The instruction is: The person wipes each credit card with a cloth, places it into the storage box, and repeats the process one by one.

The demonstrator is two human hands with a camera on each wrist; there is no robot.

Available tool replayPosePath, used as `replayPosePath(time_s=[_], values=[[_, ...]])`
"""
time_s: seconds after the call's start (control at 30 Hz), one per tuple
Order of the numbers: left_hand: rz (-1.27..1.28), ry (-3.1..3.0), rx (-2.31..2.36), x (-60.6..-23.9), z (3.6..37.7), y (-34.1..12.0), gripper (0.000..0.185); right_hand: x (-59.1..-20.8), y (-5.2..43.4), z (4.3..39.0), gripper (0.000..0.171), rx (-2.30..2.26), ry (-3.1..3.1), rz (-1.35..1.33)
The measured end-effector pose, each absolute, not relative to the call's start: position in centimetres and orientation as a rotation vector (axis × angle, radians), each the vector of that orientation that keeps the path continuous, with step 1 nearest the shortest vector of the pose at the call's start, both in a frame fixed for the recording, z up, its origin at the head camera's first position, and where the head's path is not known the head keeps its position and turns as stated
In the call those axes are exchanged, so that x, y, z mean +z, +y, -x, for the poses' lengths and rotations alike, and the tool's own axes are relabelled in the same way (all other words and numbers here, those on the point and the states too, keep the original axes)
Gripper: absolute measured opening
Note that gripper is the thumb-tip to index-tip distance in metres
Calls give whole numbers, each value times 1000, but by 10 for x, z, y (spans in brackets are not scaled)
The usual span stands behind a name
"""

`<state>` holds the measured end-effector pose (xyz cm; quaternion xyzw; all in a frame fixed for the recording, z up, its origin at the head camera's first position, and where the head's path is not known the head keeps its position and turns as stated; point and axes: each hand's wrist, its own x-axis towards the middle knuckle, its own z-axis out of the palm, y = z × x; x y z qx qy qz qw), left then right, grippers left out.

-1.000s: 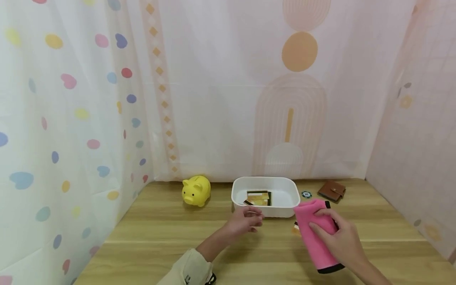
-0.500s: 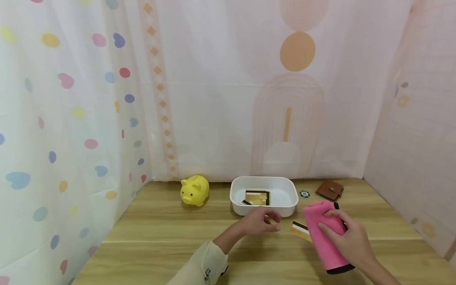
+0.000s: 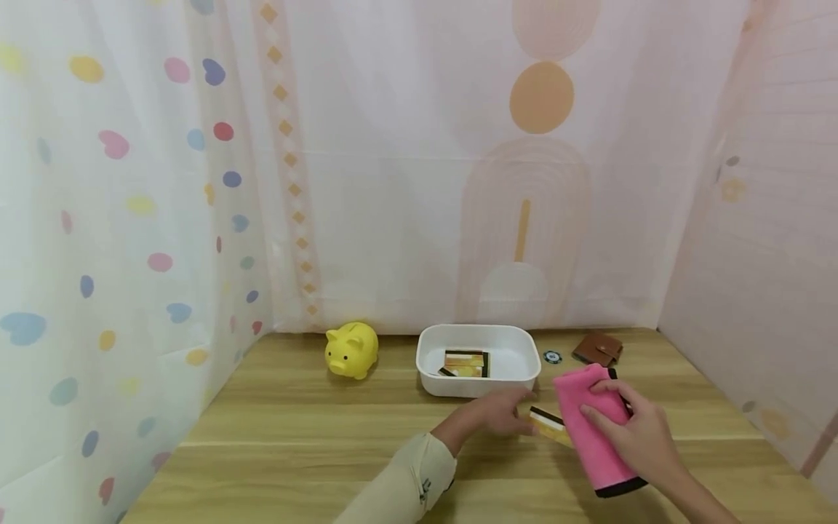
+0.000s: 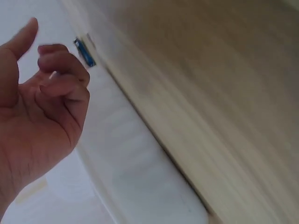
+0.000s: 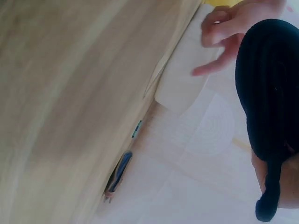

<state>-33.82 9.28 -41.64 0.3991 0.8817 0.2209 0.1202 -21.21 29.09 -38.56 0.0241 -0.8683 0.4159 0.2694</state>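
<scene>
Wooden table [image 3: 294,444] | white tub [image 3: 478,382]: cards [image 3: 466,363] | right hand [image 3: 638,437]: pink pouch [image 3: 589,429]

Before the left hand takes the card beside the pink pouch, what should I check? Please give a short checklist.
1. Card lies flat on the table, partly under the pink pouch: ok.
2. Left hand at the card's edge, holding nothing: ok.
3. Fingers already touching the card: cannot tell.
4. Right hand grips the pouch: ok.
5. White tub close behind, two cards inside, room left: ok.
</scene>
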Motion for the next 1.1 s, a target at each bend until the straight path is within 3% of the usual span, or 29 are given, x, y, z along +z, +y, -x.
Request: replayPosePath(time_s=[0.73,1.1], values=[[-1094,2728,227,-428,352,118,49,-381,299,205,29,1144,-2343,-6],[-951,2701,258,-424,353,124,37,-386,300,207,27,1110,-2330,-60]])
